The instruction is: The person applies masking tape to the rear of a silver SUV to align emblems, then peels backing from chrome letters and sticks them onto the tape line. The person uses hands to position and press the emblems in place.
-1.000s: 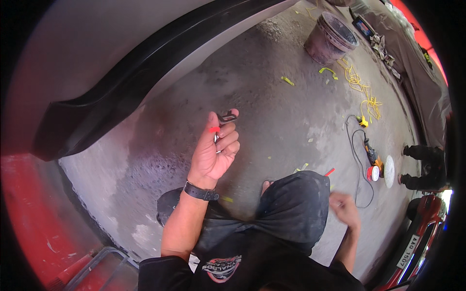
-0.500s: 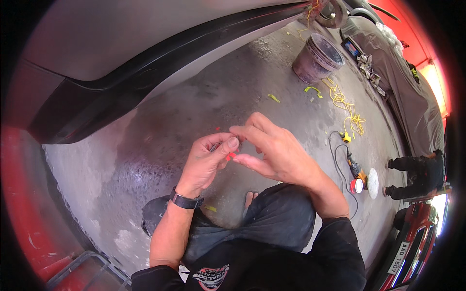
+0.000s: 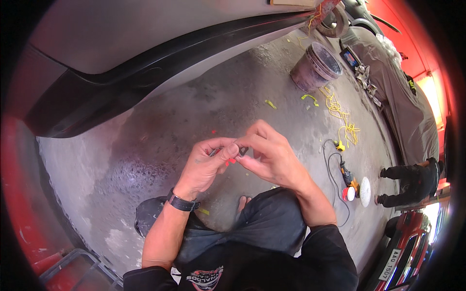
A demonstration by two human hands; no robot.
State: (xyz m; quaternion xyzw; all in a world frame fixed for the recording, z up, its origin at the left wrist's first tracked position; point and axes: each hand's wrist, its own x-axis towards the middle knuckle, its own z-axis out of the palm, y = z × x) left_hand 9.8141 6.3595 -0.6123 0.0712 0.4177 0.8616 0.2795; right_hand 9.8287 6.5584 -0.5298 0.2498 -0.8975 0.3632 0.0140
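Observation:
Above my bent knees, my left hand (image 3: 206, 162) and my right hand (image 3: 272, 157) meet at the fingertips. The left thumb and index finger pinch a small dark piece (image 3: 242, 151), too covered to name. Bright red bits (image 3: 230, 162) show just under the left thumb. My right thumb and index finger close on the same piece from the other side. A dark-strapped watch (image 3: 181, 202) is on my left wrist.
A grey car body with black lower trim (image 3: 111, 94) fills the upper left. On the concrete lie a dirty bucket (image 3: 308, 70), a tangled yellow cord (image 3: 340, 114) and a corded polisher (image 3: 350, 177). A person in dark clothes (image 3: 412, 182) is at the right, near a red vehicle (image 3: 407, 240).
My right fingers have closed in toward the left thumb, and the dark piece now shows between the hands. The whole view has shifted slightly.

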